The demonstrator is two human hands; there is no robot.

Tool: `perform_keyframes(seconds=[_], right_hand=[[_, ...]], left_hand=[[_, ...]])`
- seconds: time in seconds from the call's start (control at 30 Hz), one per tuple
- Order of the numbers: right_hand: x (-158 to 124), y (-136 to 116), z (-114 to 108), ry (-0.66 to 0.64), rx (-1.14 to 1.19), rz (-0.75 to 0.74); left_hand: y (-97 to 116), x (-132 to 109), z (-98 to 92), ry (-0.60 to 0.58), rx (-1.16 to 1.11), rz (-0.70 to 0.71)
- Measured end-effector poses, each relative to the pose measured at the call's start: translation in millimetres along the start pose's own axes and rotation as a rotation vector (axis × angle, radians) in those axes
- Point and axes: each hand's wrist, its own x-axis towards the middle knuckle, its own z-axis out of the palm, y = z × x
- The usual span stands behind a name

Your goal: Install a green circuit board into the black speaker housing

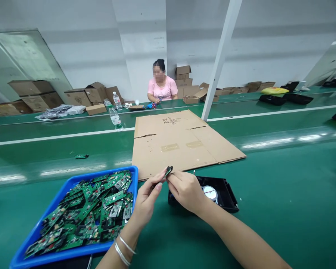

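My left hand (146,200) and my right hand (186,189) meet above the green table, both pinching one small green circuit board (167,172) by its edges. Silver bangles ring my left wrist. Under my right hand lies a black plastic housing (222,192) with a round silver speaker inside it. To the left, a blue tray (58,194) holds a heap of several green circuit boards (92,209).
A flattened cardboard sheet (179,144) lies just beyond my hands. A water bottle (116,119) and one stray board (81,156) sit on the green belt. A person in a pink shirt (161,87) sits across among cardboard boxes. A white post (220,59) slants up.
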Motion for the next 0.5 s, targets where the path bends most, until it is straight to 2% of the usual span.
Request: perform_keyframes(seconds=[0.1, 0.23, 0.3, 0.37, 0.43, 0.5], right_hand=[[0, 2, 1, -0.036, -0.017, -0.004], [6, 6, -14, -0.179, 0.143, -0.007], [8, 14, -31, -0.267, 0.239, 0.074], [6, 28, -50, -0.288, 0.27, 0.211], [-4, 47, -67, -0.293, 0.226, 0.346], [-21, 67, -80, -0.374, 0.135, 0.458]], left_hand=[[10, 6, -6.7, 0.005, 0.136, -0.078], [23, 11, -13.3, -0.174, 0.073, -0.261], [28, 10, -13.3, -0.253, 0.058, -0.337], [32, 8, -11.3, -0.322, 0.106, -0.41], [36, 5, -7.6, -0.372, 0.17, -0.449], [39, 2, -1.9, -0.401, 0.229, -0.454]])
